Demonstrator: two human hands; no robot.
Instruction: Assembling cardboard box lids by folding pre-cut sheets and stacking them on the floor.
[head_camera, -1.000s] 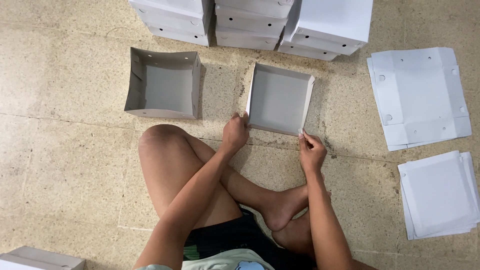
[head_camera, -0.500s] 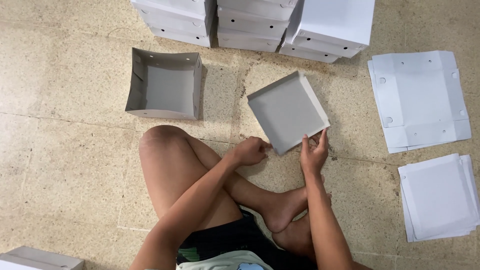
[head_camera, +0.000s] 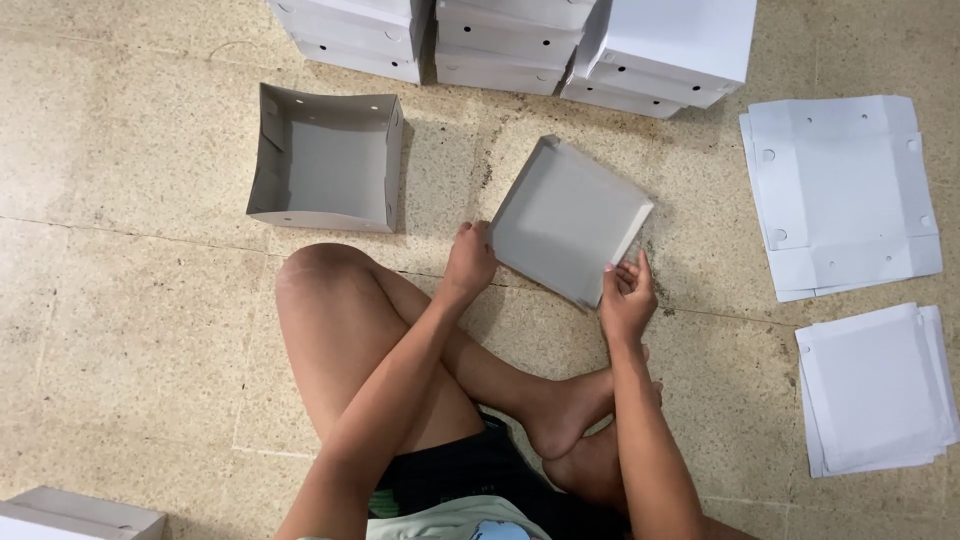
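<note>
On floor: two open grey boxes (head_camera: 568, 220)

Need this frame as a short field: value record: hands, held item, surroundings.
setting: person seated cross-legged on a speckled stone floor
left hand: grips the near-left edge of the grey cardboard tray
right hand: fingers on the tray's near-right corner
tray state: shallow, folded, turned diagonally to the person
open grey box: on the floor left of the tray, apart from it, empty
stacked white boxes: row along the top edge
flat white blanks: pile at right, unfolded, with punched holes
smaller white sheets: pile at lower right
</note>
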